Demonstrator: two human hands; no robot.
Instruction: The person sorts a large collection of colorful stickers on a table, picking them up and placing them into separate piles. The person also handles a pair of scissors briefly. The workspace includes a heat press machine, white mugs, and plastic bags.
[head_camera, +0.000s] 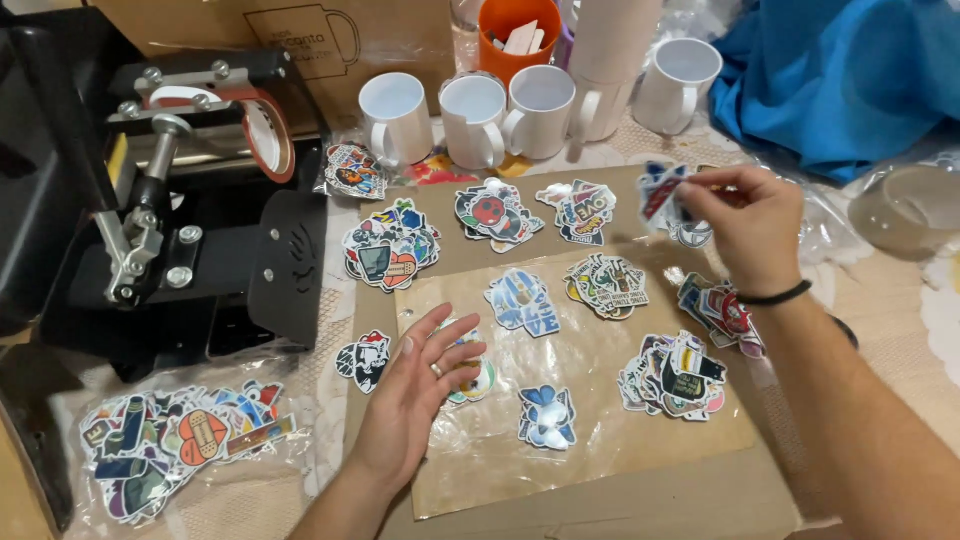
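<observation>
- Stickers everywhere, and they're sitting in separate little piles (392, 245) across a clear plastic sheet (590, 400) on brown cardboard (700, 500), so it looks like each pile is being kept apart from its neighbours on purpose.
- Right hand (745, 225) is pinching a small sticker (662, 190) between thumb and fingertips, holding it up above the far right corner of the cardboard, just over another pile there. Grip is light, edge-on, probably so the face stays readable.
- Left hand (415, 395) is hovering open and flat, fingers spread, palm turned partly up, holding nothing. It's hanging just over a round sticker pile (472, 378) near the sheet's left edge; can't tell if it's actually touching.
- Blue-and-white sticker (547, 418) is lying alone near the front, well apart from the big stack (672, 378) at right.
- Bagged bunch of stickers (170, 445) is sitting off to the left, below the black mug press (190, 220), looking like unsorted stock.
- White mugs (475, 118) are lining up along the back, handles mostly facing forward, next to an orange cup (518, 35).
</observation>
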